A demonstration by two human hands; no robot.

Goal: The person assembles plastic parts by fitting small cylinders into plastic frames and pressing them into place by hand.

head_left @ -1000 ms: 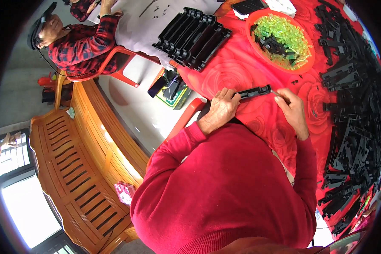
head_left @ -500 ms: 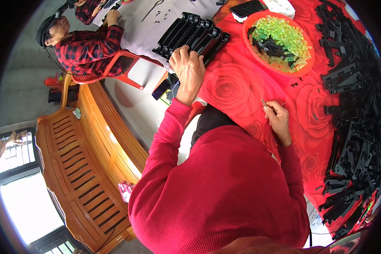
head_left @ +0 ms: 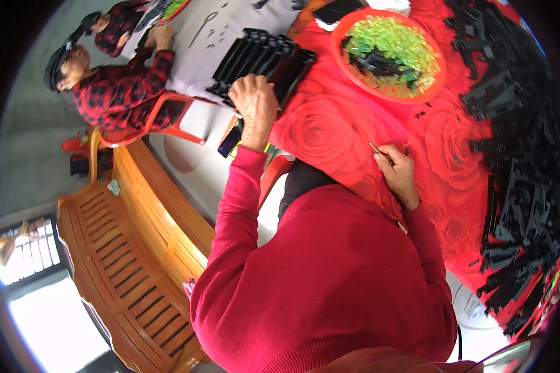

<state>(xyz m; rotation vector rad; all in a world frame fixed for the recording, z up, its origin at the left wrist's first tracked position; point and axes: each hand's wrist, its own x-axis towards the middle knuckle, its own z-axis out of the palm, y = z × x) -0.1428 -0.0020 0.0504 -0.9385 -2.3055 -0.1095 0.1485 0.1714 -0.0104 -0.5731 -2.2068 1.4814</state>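
Note:
My left hand (head_left: pixel 255 105) has its fingers curled over the near edge of a neat stack of long black plastic parts (head_left: pixel 255 59). The stack lies where the pale cloth meets the red one; my fingertips hide exactly what they grip. Over the red rose-patterned cloth (head_left: pixel 330 130), my right hand (head_left: pixel 398 175) is closed on a thin, short rod-like tool (head_left: pixel 374 148), whose tip points away from me toward the far left. Most of that tool is hidden in the hand.
A red bowl (head_left: pixel 438 79) holds yellow-green translucent pieces and small black parts. Black plastic parts (head_left: pixel 519 180) are heaped along the right side. A dark phone (head_left: pixel 339 10) lies at the back. Co-workers in checked shirts (head_left: pixel 121 87) sit at far left; a wooden bench (head_left: pixel 121 248) stands left.
The whole view has shifted slightly, so the bowl, stack and hands appear farther left. My left hand stays at the stack and my right keeps hold of the tool.

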